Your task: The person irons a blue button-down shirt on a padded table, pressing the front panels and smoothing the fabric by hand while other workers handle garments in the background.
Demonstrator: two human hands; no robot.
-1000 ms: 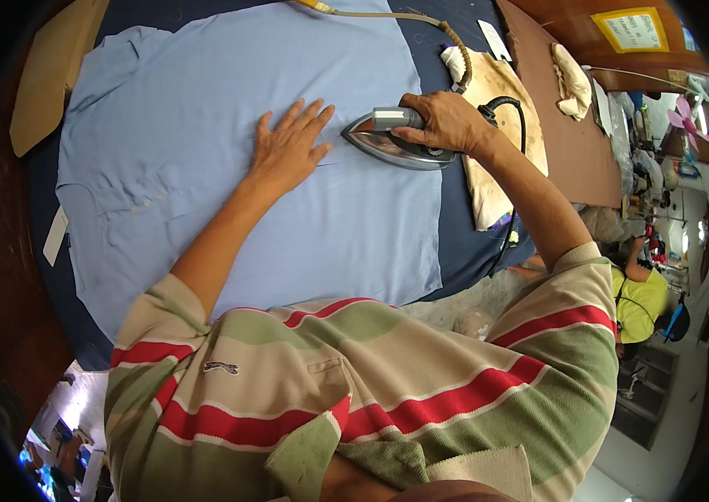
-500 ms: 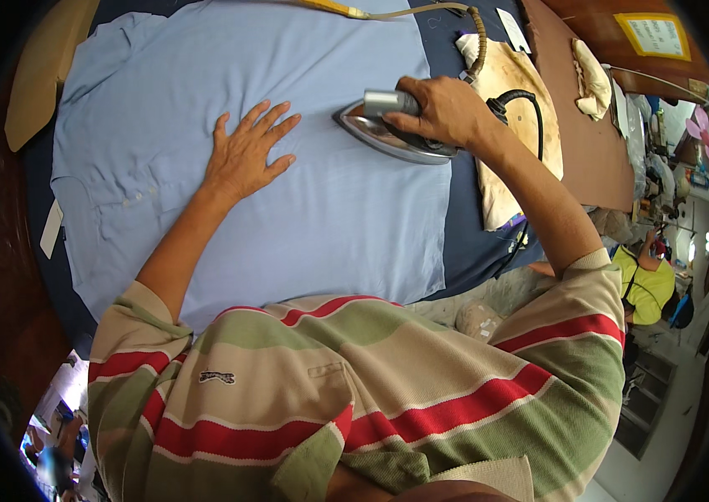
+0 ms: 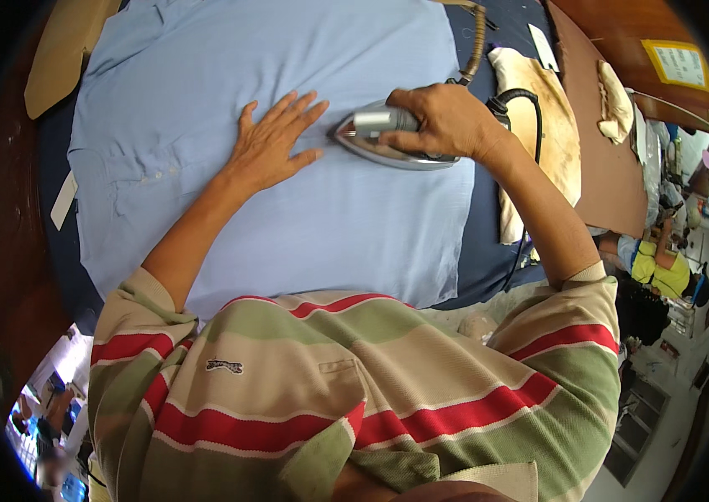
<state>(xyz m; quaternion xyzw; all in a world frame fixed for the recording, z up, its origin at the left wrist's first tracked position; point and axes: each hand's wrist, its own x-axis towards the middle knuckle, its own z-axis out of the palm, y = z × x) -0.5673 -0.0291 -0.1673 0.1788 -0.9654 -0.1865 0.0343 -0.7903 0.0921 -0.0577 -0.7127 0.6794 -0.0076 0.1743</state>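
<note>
Two hands on it: our right hand (image 3: 448, 123) grips the iron (image 3: 371, 151) on the blue garment (image 3: 321, 219) atop dark cloth (image 3: 488, 255), left hand (image 3: 270, 151) flat and empty ahead of the tip, so we should tension the garment, fingers clear.

We look steeply down from the head through one wide fisheye, upright and unmirrored, its middle just below and between the left hand (image 3: 272, 146) and the right hand (image 3: 446, 121). We sit near enough to take in both forearms (image 3: 197, 233) whole. The worn shirt (image 3: 287, 351), below the hands, lies closest to us; a co-worker (image 3: 662, 269), well right of the right hand, shows small toward the curved rim.
</note>
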